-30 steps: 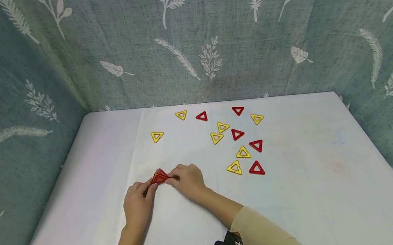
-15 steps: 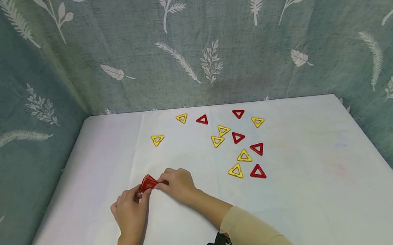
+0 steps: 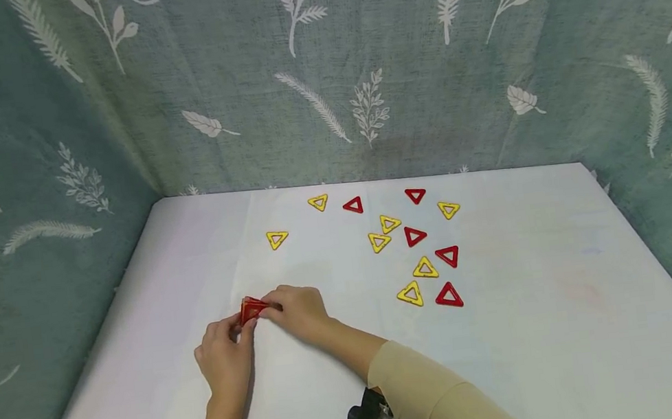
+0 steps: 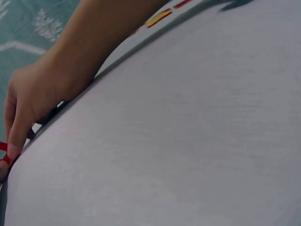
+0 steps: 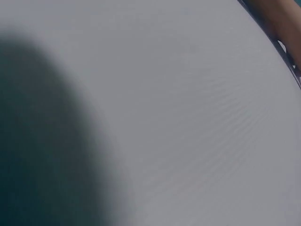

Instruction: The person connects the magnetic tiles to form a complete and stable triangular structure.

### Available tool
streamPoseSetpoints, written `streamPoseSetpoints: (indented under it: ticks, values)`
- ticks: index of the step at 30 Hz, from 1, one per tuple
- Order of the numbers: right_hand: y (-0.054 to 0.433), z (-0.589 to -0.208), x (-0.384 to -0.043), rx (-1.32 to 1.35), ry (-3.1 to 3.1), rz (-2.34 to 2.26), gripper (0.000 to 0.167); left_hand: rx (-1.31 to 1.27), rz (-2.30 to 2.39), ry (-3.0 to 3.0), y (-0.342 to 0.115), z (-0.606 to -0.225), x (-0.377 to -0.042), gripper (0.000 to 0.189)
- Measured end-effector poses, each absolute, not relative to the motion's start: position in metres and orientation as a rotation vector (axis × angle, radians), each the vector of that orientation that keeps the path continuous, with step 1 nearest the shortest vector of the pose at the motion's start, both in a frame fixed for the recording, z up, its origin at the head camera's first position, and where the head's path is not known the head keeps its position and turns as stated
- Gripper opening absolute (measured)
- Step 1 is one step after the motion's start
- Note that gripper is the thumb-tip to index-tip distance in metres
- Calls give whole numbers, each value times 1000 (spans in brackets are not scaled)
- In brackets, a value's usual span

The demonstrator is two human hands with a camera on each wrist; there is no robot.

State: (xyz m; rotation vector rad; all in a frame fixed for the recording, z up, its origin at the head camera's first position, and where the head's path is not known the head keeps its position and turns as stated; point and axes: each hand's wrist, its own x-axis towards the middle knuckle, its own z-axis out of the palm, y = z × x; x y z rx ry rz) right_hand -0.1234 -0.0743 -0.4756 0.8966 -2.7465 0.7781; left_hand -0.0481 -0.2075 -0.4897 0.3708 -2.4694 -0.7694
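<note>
Between my two hands, left of centre in the head view, stand red triangle pieces (image 3: pixel 252 308), bunched together and partly covered by fingers. My left hand (image 3: pixel 224 353) pinches them from the left with thumb and fingers. From the right, my right hand (image 3: pixel 298 312) pinches their other end. The left wrist view has the right hand (image 4: pixel 40 94) with its fingertips on a red piece (image 4: pixel 3 147) at the left edge. How many pieces are gripped I cannot tell. A forearm (image 5: pixel 282 28) crosses the top right corner of the right wrist view.
Several flat, hollow triangles lie scattered beyond and right of the hands, yellow (image 3: pixel 410 294) and red (image 3: pixel 449 295). One yellow triangle (image 3: pixel 277 240) lies apart on the left. Green leaf-patterned cloth (image 3: pixel 323 100) surrounds the white table (image 3: pixel 542 324). A black wrist camera (image 3: pixel 365 413) hangs below the right sleeve.
Both hands have moved left together with the red pieces, mostly in the first half second. The bunch has turned slightly. The scattered triangles keep their layout; the head view has shifted a little.
</note>
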Motion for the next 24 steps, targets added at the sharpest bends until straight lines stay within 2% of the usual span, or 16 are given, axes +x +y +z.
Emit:
streamPoseSetpoints:
  ticks: [6, 13, 24]
  values:
    - [-92, -472, -129, 888, -2829, 768, 24, 414, -716, -2458, -221, -488, -53, 29]
    - [-98, -473, -136, 955, -2884, 545, 29, 480, -724, -2522, -233, -486, -65, 33]
    - [-125, -470, -154, 826, -2948, 591, 31, 581, -720, -2555, -249, -483, -85, 35]
